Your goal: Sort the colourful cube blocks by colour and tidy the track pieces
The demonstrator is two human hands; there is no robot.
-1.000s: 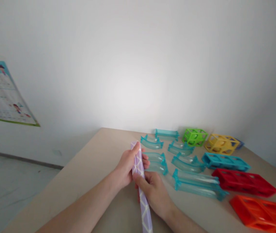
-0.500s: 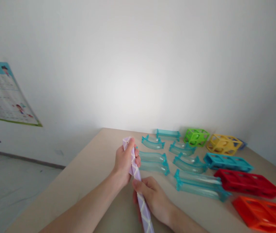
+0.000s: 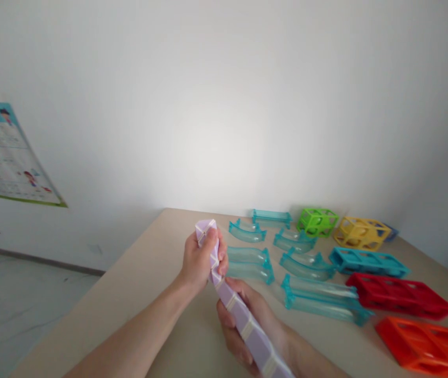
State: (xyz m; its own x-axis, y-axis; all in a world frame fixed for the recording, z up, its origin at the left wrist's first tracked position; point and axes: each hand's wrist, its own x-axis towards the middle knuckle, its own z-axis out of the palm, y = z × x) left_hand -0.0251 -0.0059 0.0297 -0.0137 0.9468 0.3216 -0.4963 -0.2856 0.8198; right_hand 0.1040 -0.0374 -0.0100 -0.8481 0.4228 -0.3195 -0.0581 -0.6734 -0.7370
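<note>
A long lilac-and-white twisty snake puzzle (image 3: 246,321), made of jointed wedge segments, slants from the middle of the view toward the bottom edge. Around its far end my left hand (image 3: 200,257) is closed, thumb on top, with the tip poking out above. Just nearer, my right hand (image 3: 243,320) wraps the long lower part, its fingers curled along the left side and the thumb near the joint. Past that grip the near end runs out of the picture. Both hands are above the table, close together.
On the table (image 3: 137,278), clear teal track pieces (image 3: 306,265) lie right of my hands. Farther right are block frames: green (image 3: 317,222), yellow (image 3: 361,233), blue (image 3: 369,262), red (image 3: 401,295) and orange (image 3: 428,344). A wall stands behind; a poster (image 3: 11,152) hangs left.
My right hand has turned, and the puzzle's lower part has rolled with it, now showing broad faces and slanting further right. The left hand keeps its hold, shifted slightly left.
</note>
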